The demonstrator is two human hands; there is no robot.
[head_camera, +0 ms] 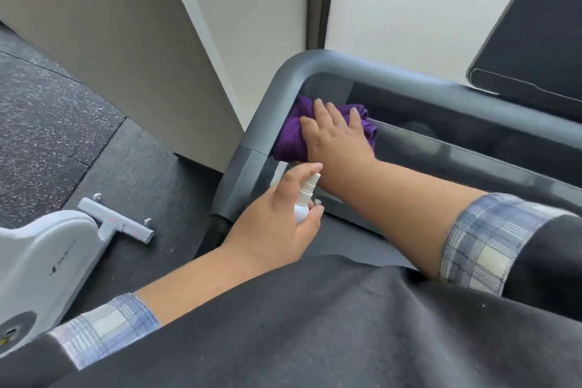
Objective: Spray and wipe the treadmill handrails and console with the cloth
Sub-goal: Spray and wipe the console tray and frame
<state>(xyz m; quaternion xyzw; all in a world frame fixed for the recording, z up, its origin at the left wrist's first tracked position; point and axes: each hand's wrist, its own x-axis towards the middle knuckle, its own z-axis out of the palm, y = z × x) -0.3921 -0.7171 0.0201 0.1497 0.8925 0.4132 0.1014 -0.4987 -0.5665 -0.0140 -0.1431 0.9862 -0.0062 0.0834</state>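
Your purple cloth (294, 132) lies bunched in the left corner of the treadmill console tray (441, 148), tucked against the inside of the grey handrail (267, 98) where it bends. Your right hand (333, 132) presses flat on it with straight, spread fingers, grasping nothing. You look to be in the wiping step, working that corner. Your left hand (280, 217) is curled around a small white spray bottle (304, 198), forefinger over the cap; the bottle's long axis runs upright with a slight lean, its nozzle end pointing up toward the cloth and your right wrist. The handrail's near leg runs down toward you and its far leg runs off right toward the dark display (535, 25). Next, you likely need to sweep the cloth rightward along the tray, then spray the rail.
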